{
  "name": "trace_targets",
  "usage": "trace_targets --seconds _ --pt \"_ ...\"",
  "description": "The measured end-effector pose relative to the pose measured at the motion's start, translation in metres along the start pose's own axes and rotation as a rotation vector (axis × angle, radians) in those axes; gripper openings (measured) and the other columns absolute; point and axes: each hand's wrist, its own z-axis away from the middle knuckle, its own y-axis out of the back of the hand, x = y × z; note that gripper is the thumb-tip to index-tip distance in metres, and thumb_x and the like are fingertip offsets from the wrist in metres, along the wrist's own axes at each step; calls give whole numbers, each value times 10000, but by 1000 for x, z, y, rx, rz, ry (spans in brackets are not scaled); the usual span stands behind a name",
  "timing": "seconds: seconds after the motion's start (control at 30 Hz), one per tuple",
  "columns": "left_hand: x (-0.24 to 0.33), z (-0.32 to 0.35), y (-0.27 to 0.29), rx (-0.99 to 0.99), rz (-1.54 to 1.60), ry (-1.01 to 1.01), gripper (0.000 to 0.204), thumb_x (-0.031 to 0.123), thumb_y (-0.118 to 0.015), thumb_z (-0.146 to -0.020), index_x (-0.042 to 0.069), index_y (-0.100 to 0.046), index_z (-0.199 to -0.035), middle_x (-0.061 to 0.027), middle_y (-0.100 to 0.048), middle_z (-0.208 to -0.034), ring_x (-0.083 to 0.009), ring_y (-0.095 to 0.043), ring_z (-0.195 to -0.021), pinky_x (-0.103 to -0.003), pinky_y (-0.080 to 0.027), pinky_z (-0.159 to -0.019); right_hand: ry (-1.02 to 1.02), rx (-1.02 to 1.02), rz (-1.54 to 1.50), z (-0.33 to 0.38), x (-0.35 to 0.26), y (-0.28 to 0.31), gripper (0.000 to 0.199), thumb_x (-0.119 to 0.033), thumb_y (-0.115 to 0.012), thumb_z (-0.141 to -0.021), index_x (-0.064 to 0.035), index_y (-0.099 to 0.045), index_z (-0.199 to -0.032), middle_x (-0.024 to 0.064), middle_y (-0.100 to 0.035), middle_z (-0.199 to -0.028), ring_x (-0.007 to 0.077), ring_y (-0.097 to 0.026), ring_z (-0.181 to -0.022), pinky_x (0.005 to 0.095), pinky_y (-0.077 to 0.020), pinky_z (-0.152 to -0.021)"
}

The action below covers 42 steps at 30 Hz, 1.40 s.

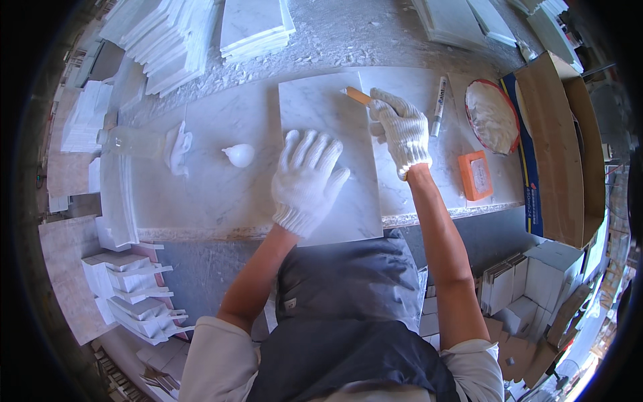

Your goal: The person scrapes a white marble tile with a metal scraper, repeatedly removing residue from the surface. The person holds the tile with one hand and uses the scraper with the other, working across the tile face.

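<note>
Head view: right hand [402, 127], in a white knit glove, has its fingers closed round a yellow-orange stick-shaped tool [358, 96]; its pale tip sticks out past the fingers, aimed away and to the left; exact kind of tool too small to tell. Left hand [309, 177], also gloved, clamped on nothing; palm down, fingers and thumb spread on the grey-veined white slab [351, 208], outer side of the hand over the slab's left edge.

Key relation: slab lies left of the right-hand grip, between the two hands; its long axis runs from the person outward, far end leaning slightly left; tool's axis cuts across that, mostly sideways, crossing the slab's right edge near its far right corner; right hand is the nearer to that corner, left hand sits nearer mid-length; cannot tell whether the tip touches the slab or hangs just above it.

Slab rests on the pale bench top [201, 194], near end overhanging the front edge. Left of it: white bulb-shaped item [239, 155], then crumpled white cloth-like item [178, 149], clear bottle [137, 142] on its side. Right of the right hand: marker pen [439, 107], orange block [475, 175], red-rimmed bowl [492, 117] of white material; cardboard box [552, 147] beyond; stacked slabs [256, 28] at the far side.
</note>
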Motion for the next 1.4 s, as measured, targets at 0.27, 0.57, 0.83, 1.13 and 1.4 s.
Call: trace_targets --seconds 0.27,0.57,0.83,1.13,1.4 --pt "-1 -5 2 -18 47 22 476 375 -708 -913 84 -689 -1289 -127 -662 -1348 -325 -552 -1338 -523 -350 -1211 609 9 549 -15 1 -25 315 -174 -675 -1000 -40 -737 -1279 66 -778 -1014 110 -692 -707 281 -549 -669" --pt "-1 -4 5 -17 75 31 480 358 -729 -899 99 -683 -1302 -130 -643 -1371 -360 -532 -1352 -525 -364 -1200 -9 -91 -366 -4 13 -7 309 -83 -588 -1048 23 -649 -1332 107 -713 -1038 153 -705 -825 276 -588 -680" --pt "5 -8 9 -62 -16 25 545 449 -648 -956 96 -643 -1372 -136 -620 -1412 -329 -511 -1379 -535 -309 -1231 -364 -288 -972 28 26 6 244 -115 -579 -1063 32 -656 -1242 131 -699 -1013 202 -672 -806 303 -583 -692" --pt "3 -10 7 -63 -4 26 581 506 -620 -974 117 -635 -1406 -145 -599 -1457 -333 -484 -1416 -539 -278 -1250 -153 -284 -261 10 2 8 440 -123 -561 -1069 4 -554 -1491 75 -674 -973 127 -584 -736 215 -471 -639" --pt "1 -9 2 -50 -31 25 580 491 -710 -906 158 -622 -1373 -123 -552 -1475 -463 -444 -1402 -548 -383 -1170 231 -214 435 -2 -14 -14 460 -263 -659 -1022 -38 -644 -1423 140 -747 -1205 199 -685 -845 324 -540 -800"
